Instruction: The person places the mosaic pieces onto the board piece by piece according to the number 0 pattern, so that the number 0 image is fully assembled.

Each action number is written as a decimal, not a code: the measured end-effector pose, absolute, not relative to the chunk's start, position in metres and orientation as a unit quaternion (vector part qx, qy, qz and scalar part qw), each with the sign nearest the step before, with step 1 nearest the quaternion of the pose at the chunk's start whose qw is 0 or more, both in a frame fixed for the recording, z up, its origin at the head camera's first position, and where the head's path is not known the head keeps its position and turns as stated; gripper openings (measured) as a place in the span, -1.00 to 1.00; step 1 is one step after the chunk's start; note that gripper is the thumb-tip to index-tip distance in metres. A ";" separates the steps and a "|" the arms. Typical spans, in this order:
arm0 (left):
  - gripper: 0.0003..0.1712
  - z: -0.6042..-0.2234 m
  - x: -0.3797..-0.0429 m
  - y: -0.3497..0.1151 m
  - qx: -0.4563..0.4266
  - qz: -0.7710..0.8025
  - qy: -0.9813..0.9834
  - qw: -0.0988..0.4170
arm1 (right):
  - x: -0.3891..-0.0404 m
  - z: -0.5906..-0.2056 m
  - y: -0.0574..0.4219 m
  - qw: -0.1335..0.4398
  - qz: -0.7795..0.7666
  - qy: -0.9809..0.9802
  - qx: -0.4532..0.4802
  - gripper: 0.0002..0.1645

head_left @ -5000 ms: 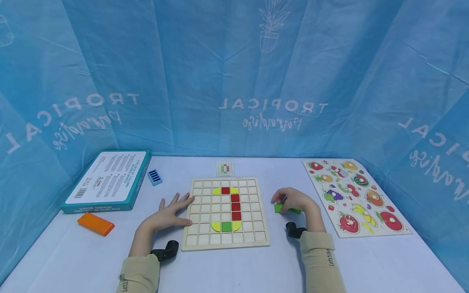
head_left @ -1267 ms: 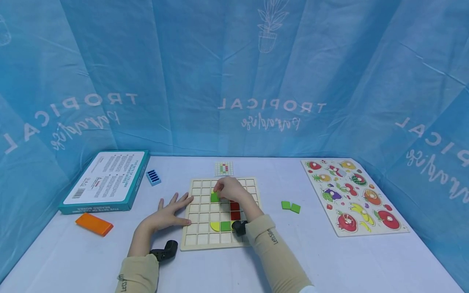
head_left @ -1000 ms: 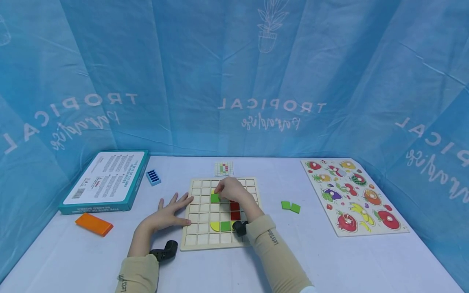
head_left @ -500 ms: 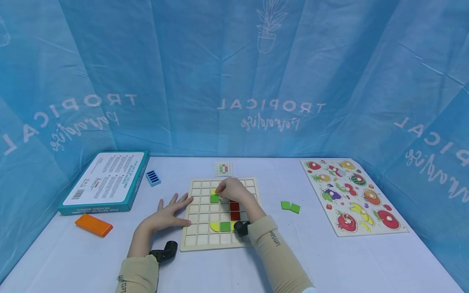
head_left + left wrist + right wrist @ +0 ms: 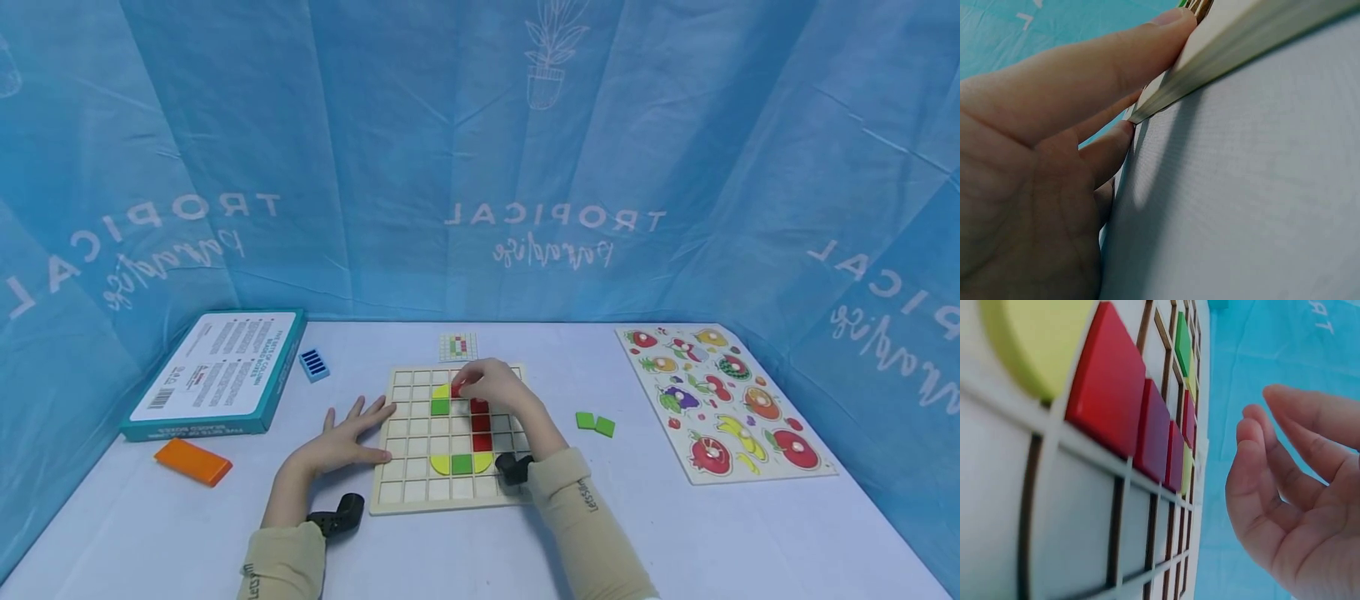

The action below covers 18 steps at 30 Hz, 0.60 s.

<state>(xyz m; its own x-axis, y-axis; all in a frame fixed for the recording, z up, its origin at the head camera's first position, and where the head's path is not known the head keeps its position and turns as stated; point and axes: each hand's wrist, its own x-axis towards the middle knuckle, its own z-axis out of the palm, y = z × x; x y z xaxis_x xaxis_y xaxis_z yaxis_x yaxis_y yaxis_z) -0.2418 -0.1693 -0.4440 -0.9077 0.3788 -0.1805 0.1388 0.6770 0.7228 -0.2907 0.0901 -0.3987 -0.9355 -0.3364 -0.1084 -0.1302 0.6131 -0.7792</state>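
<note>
A square wooden grid board (image 5: pixel 450 505) lies in front of me. My left hand (image 5: pixel 341 442) is spread out, with its thumb and fingertips touching the board's left edge. My right hand (image 5: pixel 495 387) hovers over the upper part of the board, its fingers loosely bent; the right wrist view shows nothing between them. A green square tile (image 5: pixel 440 407) sits in the cell below a yellow rounded tile (image 5: pixel 442 391). Several red square tiles (image 5: pixel 482 423) form a column on the right of the pattern. Another green tile (image 5: pixel 462 463) lies between two yellow ones at the bottom.
Two loose green tiles (image 5: pixel 595 423) lie right of the board. Behind it is a small pattern card (image 5: pixel 458 347). A fruit puzzle board (image 5: pixel 701 467) is at the right. A teal box (image 5: pixel 217 367), a blue slotted piece (image 5: pixel 314 364) and an orange block (image 5: pixel 192 461) stand left.
My right hand has brought a green tile from the right side to the board, released it below the upper-left yellow tile, and drawn back up and right. The left hand has stayed put.
</note>
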 end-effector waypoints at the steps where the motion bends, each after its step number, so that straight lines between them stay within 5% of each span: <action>1: 0.05 -0.444 -0.242 -0.169 0.142 0.376 0.901 0.160 | -0.290 -0.399 0.092 0.124 -0.427 0.886 -0.130 -0.81; 18: 0.06 -0.444 -0.242 -0.169 0.139 0.380 0.900 0.160 | -0.281 -0.397 0.136 0.109 -0.495 0.859 -0.071 -0.75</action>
